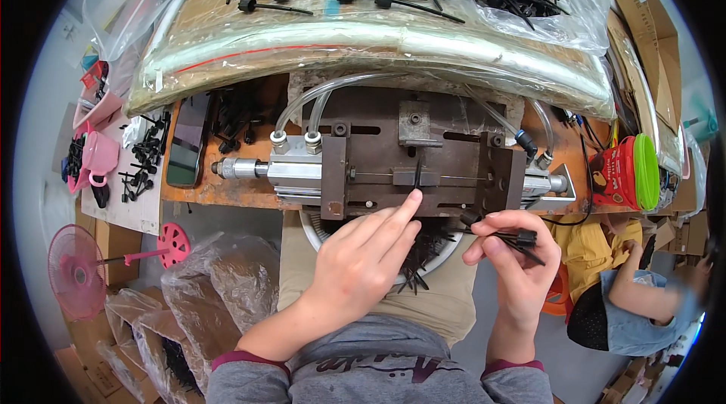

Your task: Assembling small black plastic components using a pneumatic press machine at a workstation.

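Observation:
My left hand (361,264) reaches over the front of a dark metal clamping fixture (446,120), fingers stretched out and gripping nothing. Its index fingertip touches, or nearly touches, the lower end of a thin black stem part (417,169) set upright between the small central jaws. Just right of the fixture's front edge, my right hand (518,256) pinches several black stem parts (523,238) with round heads, between thumb and fingers. Below the fixture, a pile of similar black parts (418,264) lies in a pale round container (448,254) on my lap, partly hidden by my left hand.
Silver air cylinders (295,177) with clear hoses (333,85) flank the fixture. Behind it, a plastic-wrapped board (363,48) carries many black parts. A phone (187,143) lies left; a red bucket with green rim (620,173) stands right. Another person (635,298) sits at the right.

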Motion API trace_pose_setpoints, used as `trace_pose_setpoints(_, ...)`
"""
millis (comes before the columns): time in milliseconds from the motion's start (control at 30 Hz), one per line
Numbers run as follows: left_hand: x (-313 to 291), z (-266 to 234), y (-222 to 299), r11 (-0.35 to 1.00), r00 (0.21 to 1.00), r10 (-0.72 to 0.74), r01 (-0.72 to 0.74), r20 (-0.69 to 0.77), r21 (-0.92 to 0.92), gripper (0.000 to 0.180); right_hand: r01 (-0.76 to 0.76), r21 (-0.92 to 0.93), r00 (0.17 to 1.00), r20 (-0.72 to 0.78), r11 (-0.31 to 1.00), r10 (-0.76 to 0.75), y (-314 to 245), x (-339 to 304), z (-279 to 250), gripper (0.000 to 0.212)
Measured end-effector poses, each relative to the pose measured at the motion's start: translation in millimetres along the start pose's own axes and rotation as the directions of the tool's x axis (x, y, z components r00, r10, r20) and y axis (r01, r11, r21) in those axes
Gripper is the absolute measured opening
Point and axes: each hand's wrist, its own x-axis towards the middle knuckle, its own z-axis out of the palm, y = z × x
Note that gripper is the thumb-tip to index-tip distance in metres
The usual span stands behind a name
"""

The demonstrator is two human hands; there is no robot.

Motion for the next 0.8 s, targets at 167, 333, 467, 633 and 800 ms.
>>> trace_pose_setpoints(167,7.9,0.5,4.0,0.997,0.998,-0.029,0.025,0.064,0.067,0.024,0.157,-0.194,0.987,0.017,0.968,-0.157,2.2,-7.5,-4.2,0.020)
trace_pose_setpoints(333,11.1,-1.1,2.7,0.997,0.995,-0.049,0.044,0.087,0.069,0.024,0.437,-0.471,0.889,0.097,0.766,-0.448,13.0,-5.8,-12.5,0.023)
trace_pose_setpoints(467,12.2,-2.4,2.6,0.997,0.994,-0.063,0.059,0.094,0.049,0.025,0.612,-0.674,0.733,0.286,0.414,-0.617,12.4,-4.0,-9.1,0.028)
trace_pose_setpoints(633,10.8,-18.3,13.8,0.775,0.971,-0.200,0.238,0.131,-0.586,0.037,0.717,-0.683,0.569,0.457,0.140,-0.683,23.1,0.7,-13.1,0.034)
trace_pose_setpoints(800,6.8,-20.5,17.3,0.764,0.996,-0.083,0.045,-0.028,-0.643,0.040,0.777,-0.629,0.440,0.557,-0.012,-0.704,25.3,4.8,0.0,0.033)
